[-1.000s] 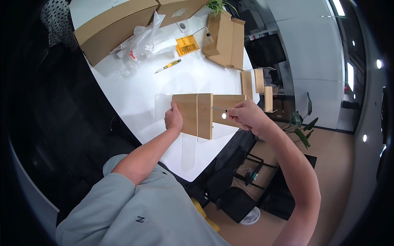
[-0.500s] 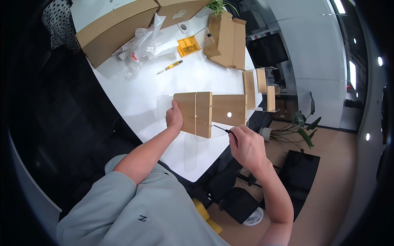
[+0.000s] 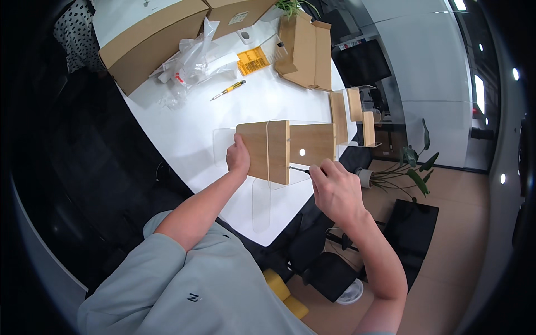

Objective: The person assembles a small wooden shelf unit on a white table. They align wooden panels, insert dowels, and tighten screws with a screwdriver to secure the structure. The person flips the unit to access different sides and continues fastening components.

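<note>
Right grip [image 3: 336,187] holds a screwdriver [image 3: 306,171] at a board [image 3: 278,151].

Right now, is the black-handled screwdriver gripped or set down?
Gripped: the right grip holds the black-handled screwdriver, its shaft pointing toward the nearer wooden board.

Beyond the left hand [image 3: 238,155], a crumpled clear plastic bag [image 3: 192,61] lay just beside a long brown cardboard box [image 3: 153,43], with a yellow printed sheet [image 3: 253,60] to its right. Well ahead of the right hand [image 3: 336,188] were an opened cardboard carton [image 3: 308,53] and a black monitor [image 3: 365,66]. Right of that hand stood a leafy potted plant [image 3: 410,155]; below it, a black chair [image 3: 330,276] and a yellow cushion [image 3: 294,306].
</note>
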`<state>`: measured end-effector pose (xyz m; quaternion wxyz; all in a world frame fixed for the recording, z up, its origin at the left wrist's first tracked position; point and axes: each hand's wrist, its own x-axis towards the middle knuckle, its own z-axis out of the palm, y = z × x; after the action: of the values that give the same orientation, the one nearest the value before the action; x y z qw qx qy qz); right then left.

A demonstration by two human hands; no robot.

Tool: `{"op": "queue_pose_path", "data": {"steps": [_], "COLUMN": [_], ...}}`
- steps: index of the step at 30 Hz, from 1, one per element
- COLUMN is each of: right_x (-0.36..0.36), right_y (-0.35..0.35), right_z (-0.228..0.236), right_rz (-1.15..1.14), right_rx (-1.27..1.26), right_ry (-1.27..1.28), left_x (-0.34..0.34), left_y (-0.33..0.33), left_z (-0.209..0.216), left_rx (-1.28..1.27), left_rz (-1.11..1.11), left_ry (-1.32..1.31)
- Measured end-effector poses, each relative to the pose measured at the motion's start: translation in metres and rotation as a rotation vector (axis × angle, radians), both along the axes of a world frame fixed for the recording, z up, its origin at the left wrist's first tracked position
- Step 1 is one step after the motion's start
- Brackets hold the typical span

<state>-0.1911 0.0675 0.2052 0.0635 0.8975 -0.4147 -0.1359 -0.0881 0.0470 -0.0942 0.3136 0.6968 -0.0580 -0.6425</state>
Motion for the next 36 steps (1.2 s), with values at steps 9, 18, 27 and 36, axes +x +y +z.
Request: {"op": "queue_pose_path", "data": {"steps": [9,18,27,36], "right_x": [-0.006,-0.006,-0.016,-0.006], "right_y": [-0.002,-0.016,-0.010,-0.038], "right_z": [-0.005,-0.001,0.001,0.006], "right_rz": [-0.165,-0.637,0.180,-1.250], "right_rx": [0.168,0.446,0.094,0.853], "right_ry": [0.029,-0.192,0.100,-0.270], "left_x": [0.004,0.004,0.006,0.005], "left_y": [0.000,-0.003,-0.004,0.000], "left_z": [0.005,0.004,0.007,0.005], "left_rx": [-0.012,-0.012,-0.001,-0.003], "left_rz": [-0.029,-0.022,-0.045,-0.049], "left_ry": [-0.044,-0.013,-0.033,-0.029]}}
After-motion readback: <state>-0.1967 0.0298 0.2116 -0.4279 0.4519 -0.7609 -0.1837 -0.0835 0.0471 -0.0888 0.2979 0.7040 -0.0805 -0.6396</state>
